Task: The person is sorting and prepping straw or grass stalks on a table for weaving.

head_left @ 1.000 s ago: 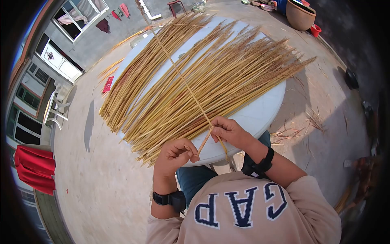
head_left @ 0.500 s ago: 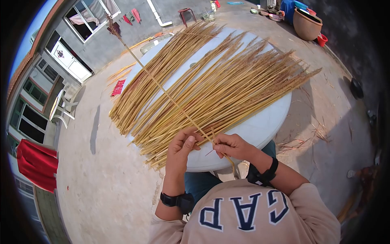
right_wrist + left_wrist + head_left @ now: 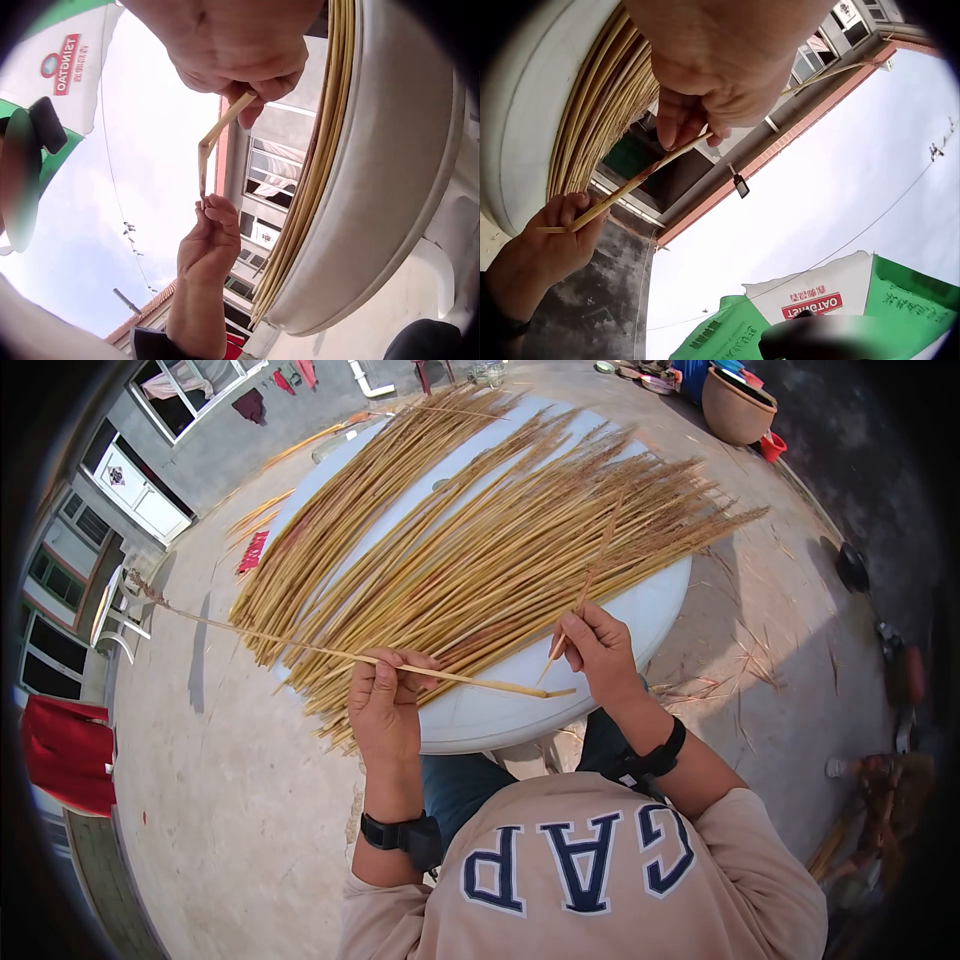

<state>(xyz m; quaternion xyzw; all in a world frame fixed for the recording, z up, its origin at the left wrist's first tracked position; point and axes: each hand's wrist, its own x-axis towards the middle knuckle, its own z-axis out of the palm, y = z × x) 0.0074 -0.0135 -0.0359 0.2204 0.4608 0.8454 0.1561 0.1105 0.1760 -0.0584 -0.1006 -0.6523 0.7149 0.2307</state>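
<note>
A long stalk [image 3: 480,682] with a feathery tip lies across the left hand [image 3: 385,700], whose thumb and fingers pinch it near its thick end. That end points right, just below the right hand [image 3: 602,652]. Between thumb and fingertips, the right hand pinches a thin dry strip [image 3: 597,568] that slants upward. Both hands are over the near edge of the white round table [image 3: 455,728], beside many laid-out stalks [image 3: 430,610]. In the right wrist view, a bent piece [image 3: 203,161] spans from the right hand [image 3: 240,52] down to the left hand [image 3: 208,244].
Stalks on the table have feathery ends toward the far right. A clay pot [image 3: 737,408] and a red bucket [image 3: 772,447] stand at the back right. A white chair [image 3: 122,615] is at the left, near a hanging red cloth [image 3: 68,753]. Dry scraps litter the ground at right.
The stalk has swung down to the left, from steeply slanted to nearly level, and the left hand now grips it. The right hand has moved up and right, off the stalk, holding the strip.
</note>
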